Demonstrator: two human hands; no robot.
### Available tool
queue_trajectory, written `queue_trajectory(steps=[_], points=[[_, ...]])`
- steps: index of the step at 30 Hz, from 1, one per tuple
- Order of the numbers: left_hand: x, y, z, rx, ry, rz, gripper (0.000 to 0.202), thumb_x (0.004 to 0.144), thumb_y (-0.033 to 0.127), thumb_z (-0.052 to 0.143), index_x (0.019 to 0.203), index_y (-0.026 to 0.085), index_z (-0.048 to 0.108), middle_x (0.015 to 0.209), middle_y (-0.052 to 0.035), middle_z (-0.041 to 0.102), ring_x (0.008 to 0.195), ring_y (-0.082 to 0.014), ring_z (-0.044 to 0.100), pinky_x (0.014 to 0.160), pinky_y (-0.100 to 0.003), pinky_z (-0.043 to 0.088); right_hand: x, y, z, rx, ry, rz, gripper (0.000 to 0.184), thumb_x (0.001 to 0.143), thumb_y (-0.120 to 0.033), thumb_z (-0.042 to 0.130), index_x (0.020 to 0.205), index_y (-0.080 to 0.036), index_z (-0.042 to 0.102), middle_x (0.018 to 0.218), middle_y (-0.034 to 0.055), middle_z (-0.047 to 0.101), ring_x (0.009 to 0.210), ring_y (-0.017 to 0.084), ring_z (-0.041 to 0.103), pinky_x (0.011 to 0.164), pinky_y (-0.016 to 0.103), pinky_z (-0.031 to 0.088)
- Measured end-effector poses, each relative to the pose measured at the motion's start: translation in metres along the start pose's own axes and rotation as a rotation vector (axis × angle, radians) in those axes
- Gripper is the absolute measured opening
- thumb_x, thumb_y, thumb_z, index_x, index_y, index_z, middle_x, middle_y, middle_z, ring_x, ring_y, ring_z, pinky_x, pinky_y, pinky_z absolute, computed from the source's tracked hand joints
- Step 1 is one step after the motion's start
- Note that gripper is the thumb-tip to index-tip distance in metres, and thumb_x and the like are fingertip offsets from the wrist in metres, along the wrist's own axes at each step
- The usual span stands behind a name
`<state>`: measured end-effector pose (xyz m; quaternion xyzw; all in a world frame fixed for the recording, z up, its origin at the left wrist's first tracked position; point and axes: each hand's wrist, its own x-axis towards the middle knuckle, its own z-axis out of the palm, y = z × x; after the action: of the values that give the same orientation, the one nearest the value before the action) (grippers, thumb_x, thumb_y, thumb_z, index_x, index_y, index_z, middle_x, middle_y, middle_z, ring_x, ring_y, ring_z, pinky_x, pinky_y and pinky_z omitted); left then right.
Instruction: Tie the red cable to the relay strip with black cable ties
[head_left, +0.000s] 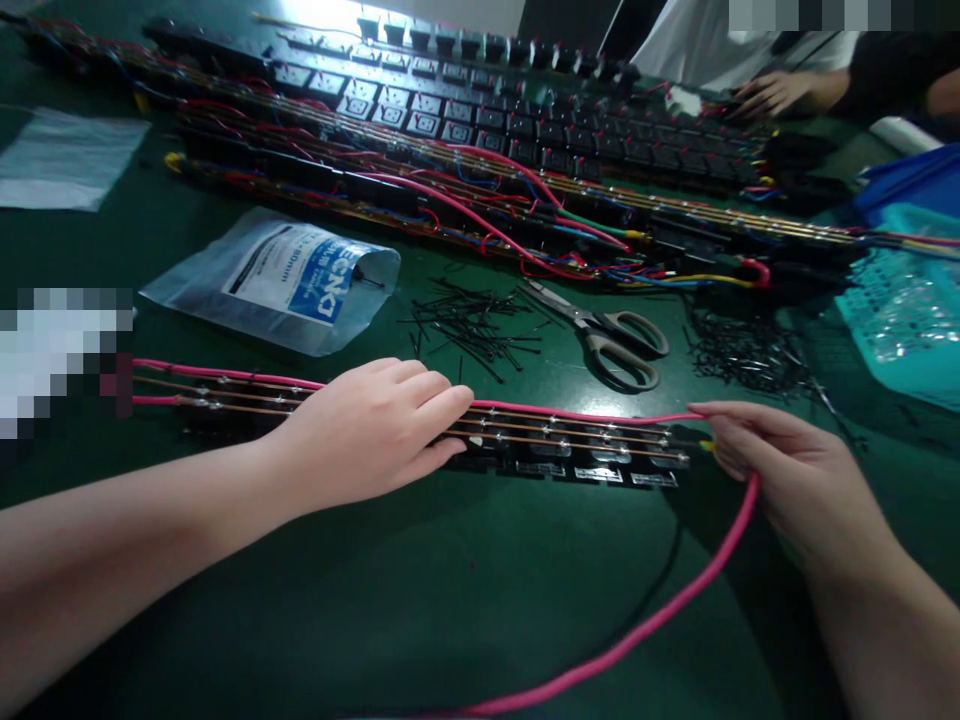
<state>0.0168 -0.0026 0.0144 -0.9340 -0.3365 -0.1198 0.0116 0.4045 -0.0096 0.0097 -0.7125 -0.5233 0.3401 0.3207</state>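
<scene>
A long black socket strip with copper rails lies across the dark green table in front of me. My left hand rests palm down on its middle, fingers together and curled over the rails. A pink cable runs along the strip's far edge, loops at the right end and trails toward me. My right hand is at that right end, fingers closed round the pink cable where it bends.
Scissors lie behind the strip, between two heaps of black cable ties. A plastic bag with a blue label sits at left. Several wired strips are stacked at the back. A teal basket stands right. Another person's hand works far right.
</scene>
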Motion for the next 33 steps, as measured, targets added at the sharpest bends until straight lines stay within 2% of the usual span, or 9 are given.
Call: queue_trajectory(steps=[5, 10, 13, 18, 21, 25, 28, 31, 33], points=[[0.000, 0.000, 0.000, -0.005, 0.003, -0.010, 0.022, 0.097, 0.034, 0.053, 0.109, 0.015, 0.057, 0.103, -0.0089, 0.071, 0.089, -0.0246, 0.068, 0.072, -0.037, 0.054, 0.002, 0.004, -0.002, -0.076, 0.025, 0.003, 0.038, 0.074, -0.052, 0.074, 0.099, -0.024, 0.077, 0.063, -0.0007, 0.058, 0.059, 0.014, 0.047, 0.053, 0.027, 0.035], [0.000, 0.000, 0.001, 0.004, 0.005, -0.014, 0.023, 0.097, 0.035, 0.053, 0.109, 0.015, 0.056, 0.103, -0.0087, 0.071, 0.089, -0.0243, 0.068, 0.072, -0.037, 0.053, 0.005, 0.008, -0.007, -0.160, 0.019, -0.030, 0.036, 0.074, -0.051, 0.073, 0.097, -0.024, 0.078, 0.094, 0.0066, 0.073, 0.088, 0.025, 0.064, 0.074, 0.037, 0.048], [-0.001, 0.000, 0.001, -0.003, 0.004, -0.013, 0.023, 0.097, 0.035, 0.053, 0.109, 0.016, 0.056, 0.103, -0.0081, 0.071, 0.089, -0.0238, 0.067, 0.072, -0.036, 0.052, 0.010, 0.010, -0.010, -0.191, -0.023, -0.063, 0.029, 0.078, -0.046, 0.072, 0.097, -0.024, 0.078, 0.093, 0.0076, 0.073, 0.087, 0.025, 0.065, 0.077, 0.039, 0.049], [-0.001, 0.000, 0.001, -0.002, 0.007, -0.018, 0.023, 0.097, 0.035, 0.053, 0.109, 0.016, 0.056, 0.102, -0.0080, 0.071, 0.089, -0.0238, 0.067, 0.072, -0.036, 0.052, 0.010, 0.004, -0.014, -0.297, -0.101, -0.318, 0.010, 0.087, -0.031, 0.067, 0.089, -0.025, 0.075, 0.099, 0.0074, 0.068, 0.094, 0.020, 0.065, 0.080, 0.033, 0.053], [-0.001, 0.000, 0.001, -0.004, 0.013, -0.020, 0.023, 0.097, 0.035, 0.053, 0.110, 0.016, 0.055, 0.103, -0.0079, 0.071, 0.089, -0.0239, 0.067, 0.072, -0.036, 0.052, 0.006, -0.001, -0.013, -0.364, -0.157, -0.432, 0.009, 0.090, -0.026, 0.063, 0.095, -0.025, 0.070, 0.103, 0.0083, 0.068, 0.097, 0.020, 0.066, 0.082, 0.032, 0.055], [-0.001, 0.000, 0.002, -0.003, 0.016, -0.021, 0.023, 0.097, 0.035, 0.054, 0.110, 0.016, 0.055, 0.102, -0.0076, 0.070, 0.089, -0.0241, 0.067, 0.071, -0.037, 0.053, 0.000, -0.002, -0.010, -0.468, -0.237, -0.636, 0.022, 0.089, -0.025, 0.064, 0.112, -0.025, 0.065, 0.105, 0.0092, 0.070, 0.096, 0.021, 0.068, 0.085, 0.035, 0.056], [0.000, 0.000, 0.002, -0.003, 0.014, -0.020, 0.024, 0.096, 0.035, 0.055, 0.110, 0.016, 0.055, 0.103, -0.0076, 0.070, 0.088, -0.0243, 0.067, 0.071, -0.037, 0.053, -0.003, 0.001, -0.007, -0.520, -0.271, -0.719, 0.038, 0.087, -0.032, 0.068, 0.124, -0.025, 0.061, 0.115, 0.0112, 0.067, 0.105, 0.025, 0.066, 0.088, 0.039, 0.057], [0.000, 0.001, 0.001, 0.002, 0.015, -0.018, 0.024, 0.097, 0.035, 0.054, 0.110, 0.015, 0.055, 0.102, -0.0076, 0.070, 0.087, -0.0243, 0.067, 0.071, -0.037, 0.053, -0.006, 0.001, -0.001, -0.552, -0.258, -0.696, 0.044, 0.087, -0.040, 0.069, 0.128, -0.027, 0.060, 0.117, 0.0113, 0.064, 0.105, 0.027, 0.065, 0.082, 0.039, 0.060], [0.000, 0.001, 0.001, 0.004, 0.018, -0.018, 0.023, 0.097, 0.034, 0.054, 0.110, 0.015, 0.055, 0.101, -0.0077, 0.070, 0.086, -0.0241, 0.067, 0.071, -0.037, 0.053, -0.009, -0.001, 0.003, -0.556, -0.236, -0.665, 0.039, 0.089, -0.041, 0.066, 0.125, -0.027, 0.062, 0.116, 0.0116, 0.063, 0.102, 0.026, 0.064, 0.065, 0.033, 0.061]])
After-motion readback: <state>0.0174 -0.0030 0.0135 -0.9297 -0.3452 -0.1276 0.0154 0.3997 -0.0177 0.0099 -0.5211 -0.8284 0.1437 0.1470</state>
